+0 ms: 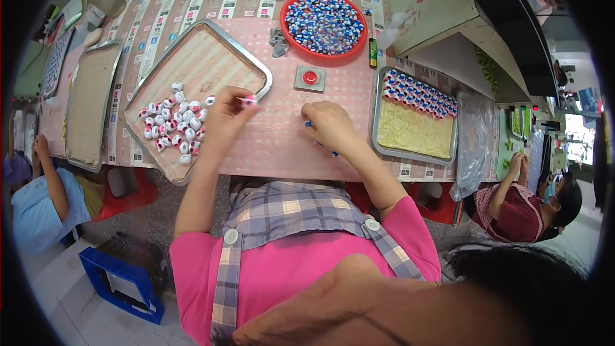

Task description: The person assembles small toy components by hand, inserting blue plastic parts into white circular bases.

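Note:
My left hand (pixel 229 118) is closed on a small pink-and-white piece (pixel 249 100), pinched at the fingertips above the pink checked cloth. Its forearm passes over the right side of a metal-rimmed tray (pixel 240 47), where several round white pieces with pink marks (pixel 172 123) lie loose. To the right, my right hand (pixel 330 127) hovers low over the cloth with curled fingers, a small blue bead-like piece (pixel 308 123) at their tips. Beneath that hand lies another blue piece (pixel 335 154). Between and beyond both hands sits a small square plate with a red round dish (pixel 311 77).
A red basin (pixel 289 43) of blue, white and red pieces stands at the back. On the right is a tray (pixel 413 133) partly filled with rows of pieces, beside a plastic bag (pixel 474 134). A green tube (pixel 373 52) lies near the basin. Co-workers sit at both sides.

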The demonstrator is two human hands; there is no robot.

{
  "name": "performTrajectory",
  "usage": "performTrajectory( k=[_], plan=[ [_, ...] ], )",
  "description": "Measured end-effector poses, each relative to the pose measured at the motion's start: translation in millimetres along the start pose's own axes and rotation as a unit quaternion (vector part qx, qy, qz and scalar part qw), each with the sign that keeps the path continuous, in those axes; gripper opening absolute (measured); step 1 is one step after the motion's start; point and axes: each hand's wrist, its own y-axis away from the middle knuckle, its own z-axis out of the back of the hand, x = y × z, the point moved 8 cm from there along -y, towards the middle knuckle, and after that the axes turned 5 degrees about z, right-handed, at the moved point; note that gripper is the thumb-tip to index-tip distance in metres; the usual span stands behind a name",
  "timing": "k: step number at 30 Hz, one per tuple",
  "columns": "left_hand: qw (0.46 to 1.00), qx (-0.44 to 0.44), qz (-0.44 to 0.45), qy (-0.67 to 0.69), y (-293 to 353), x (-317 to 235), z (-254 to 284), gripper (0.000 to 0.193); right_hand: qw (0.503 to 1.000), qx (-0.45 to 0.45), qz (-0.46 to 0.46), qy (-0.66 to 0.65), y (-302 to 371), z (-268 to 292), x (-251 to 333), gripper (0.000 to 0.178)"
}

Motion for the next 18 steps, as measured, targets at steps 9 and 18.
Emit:
performTrajectory(
  k=[9,18],
  plan=[
    [0.998,0.052,-0.020,-0.010,17.7,-7.5,-45.6,0.023,0.882,-0.073,-0.078,-0.459,-0.2,21.4,-6.3,0.023],
    [0.998,0.048,-0.017,-0.020,23.9,-11.8,-57.8,0.024,0.690,-0.125,-0.121,-0.702,7.7,5.2,-7.7,0.023]
  ],
)
